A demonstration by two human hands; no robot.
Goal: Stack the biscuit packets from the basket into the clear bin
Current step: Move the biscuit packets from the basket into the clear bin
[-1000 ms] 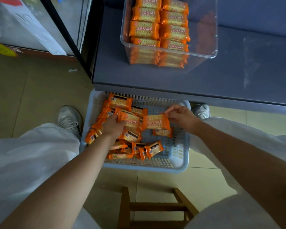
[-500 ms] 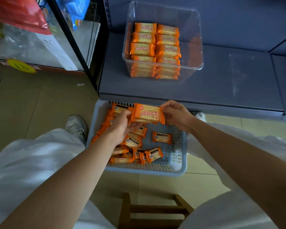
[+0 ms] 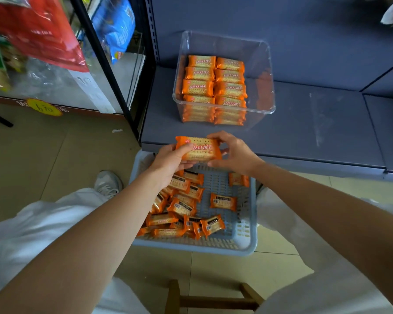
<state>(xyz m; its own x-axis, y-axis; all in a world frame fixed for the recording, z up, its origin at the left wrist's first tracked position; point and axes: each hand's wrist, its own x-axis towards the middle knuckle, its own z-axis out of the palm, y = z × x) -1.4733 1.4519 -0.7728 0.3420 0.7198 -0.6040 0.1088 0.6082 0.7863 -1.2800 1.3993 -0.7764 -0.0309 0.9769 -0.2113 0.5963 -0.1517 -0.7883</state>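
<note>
Your left hand (image 3: 168,163) pinches the left end of one biscuit packet (image 3: 199,148); your right hand (image 3: 235,152) pinches its right end. Packet is level between both grips, above the basket's (image 3: 247,242) far rim. Loose packets (image 3: 182,206) fill the basket's left side. Clear bin (image 3: 268,87) sits beyond on the shelf (image 3: 327,123), two stacked columns inside, right part bare.

Pretty soft, even daylight here, nothing harsh; the floor (image 3: 43,159) at 9 o'clock reads brightest; the grey shelf (image 3: 315,123) at 2 o'clock sits dimmer; red bag (image 3: 39,30) at 10 o'clock is smeared with blur and glare; wide-angle bending stretches the edges, forearms look huge.
</note>
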